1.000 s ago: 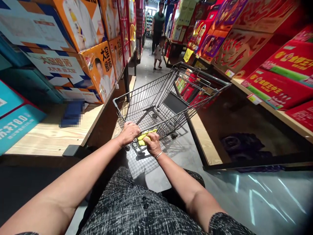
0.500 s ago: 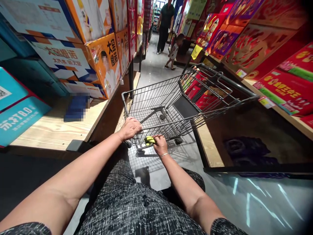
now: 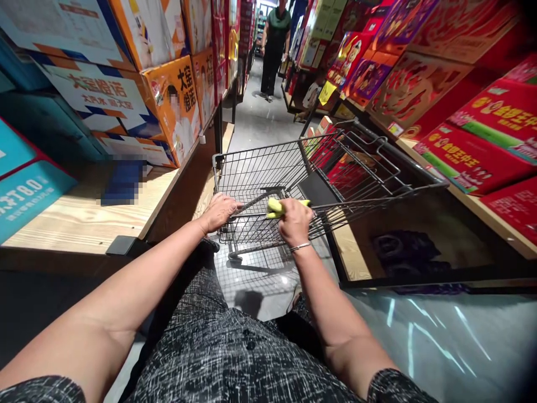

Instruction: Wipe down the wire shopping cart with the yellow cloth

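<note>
My right grip (image 3: 295, 221) was clamped round a yellow cloth (image 3: 274, 207), pressing it onto the handle bar (image 3: 251, 204) of the wire shopping cart (image 3: 260, 159). My fingers covered most of the cloth, so only a lump to the left of my knuckles and a small tip to the right showed. My left grip (image 3: 220, 210) was closed over the same bar at the cart's near left corner, its fingertips hidden on the far side. A thin bracelet (image 3: 300, 246) sat on my right wrist, and my patterned dress (image 3: 235, 347) filled the bottom of the view.

A pixelated patch (image 3: 123, 182) on the wooden shelf (image 3: 75, 224) at my left hid whatever lay there. On the lower shelf (image 3: 356, 252) at my right a dark shape (image 3: 398, 249) sat in shadow, and I could not make it out. Up the aisle a person (image 3: 274, 39) was cut off at the top edge, and a child (image 3: 312, 95) was mostly hidden behind a display.

The cart stood skewed toward the right, its far right corner close to the red boxes (image 3: 474, 151); whether it touched them I could not tell. Its near left corner was just beside the edge of the wooden shelf, which carried orange boxes (image 3: 176, 106) and a teal box (image 3: 29, 190). The grey floor (image 3: 255, 120) lay open between the cart's front and the person.
</note>
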